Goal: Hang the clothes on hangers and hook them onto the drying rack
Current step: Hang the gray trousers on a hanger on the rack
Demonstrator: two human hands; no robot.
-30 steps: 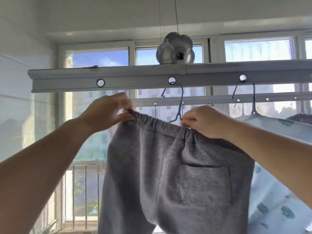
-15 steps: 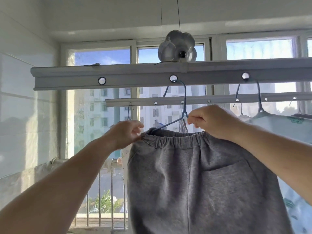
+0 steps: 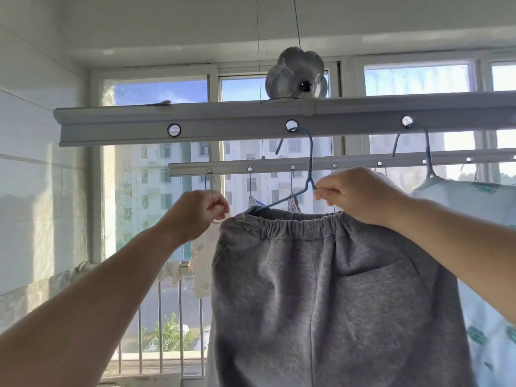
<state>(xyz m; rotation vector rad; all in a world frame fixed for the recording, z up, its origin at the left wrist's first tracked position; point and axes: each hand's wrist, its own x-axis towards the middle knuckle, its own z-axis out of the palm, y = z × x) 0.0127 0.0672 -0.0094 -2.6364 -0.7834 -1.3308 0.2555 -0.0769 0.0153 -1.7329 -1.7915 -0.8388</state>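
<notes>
Grey sweatpants [image 3: 307, 289] hang by their elastic waistband from a blue hanger [image 3: 310, 163]. The hanger's hook sits in the middle hole of the near bar of the drying rack [image 3: 223, 121]. My right hand [image 3: 360, 194] pinches the hanger just below its neck, above the right part of the waistband. My left hand [image 3: 201, 212] is closed at the left corner of the waistband, its fingertips on the fabric edge. The hanger's right arm is hidden behind my right hand.
A pale garment with teal prints [image 3: 474, 196] hangs on another hanger [image 3: 427, 152] one hole to the right, touching the pants. The left hole [image 3: 174, 130] holds nothing. A far bar [image 3: 223, 167] carries small clothes. A flower-shaped pulley [image 3: 296, 72] sits above; a window railing [image 3: 159, 317] is below.
The pants have dropped lower and shifted right, hanging from the hooked hanger. My right hand went from the waistband to the hanger's neck; my left hand slid down to the waistband's left corner.
</notes>
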